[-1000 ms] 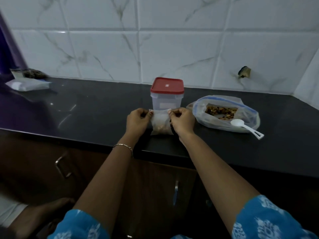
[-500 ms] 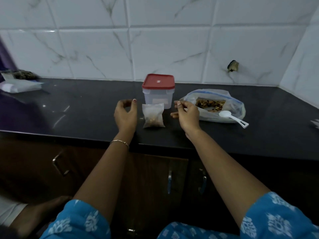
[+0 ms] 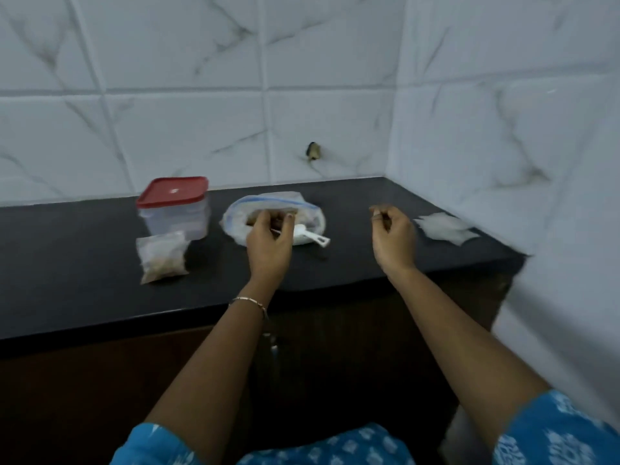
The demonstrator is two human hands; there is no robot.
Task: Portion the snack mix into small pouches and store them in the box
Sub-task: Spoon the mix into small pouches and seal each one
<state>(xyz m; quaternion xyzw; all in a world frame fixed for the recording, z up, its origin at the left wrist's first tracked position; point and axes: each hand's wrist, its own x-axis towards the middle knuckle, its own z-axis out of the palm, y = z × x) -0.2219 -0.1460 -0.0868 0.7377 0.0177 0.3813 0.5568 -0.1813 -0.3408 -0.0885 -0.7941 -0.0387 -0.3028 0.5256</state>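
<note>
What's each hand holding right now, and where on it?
Nothing, as far as shows. Left hand hovers loosely curled before the clear plastic snack-mix bag; right hand is loosely curled, empty.

Dim, bluish light; the tiled wall [image 3: 335, 112] is brightest, while the cupboards [image 3: 100, 380] under the dark counter [image 3: 84, 263] sink into shadow. Motion blur smears the left hand [image 3: 268, 245] and right hand [image 3: 394, 241], worst toward the right edge, where tile lines bend.
</note>
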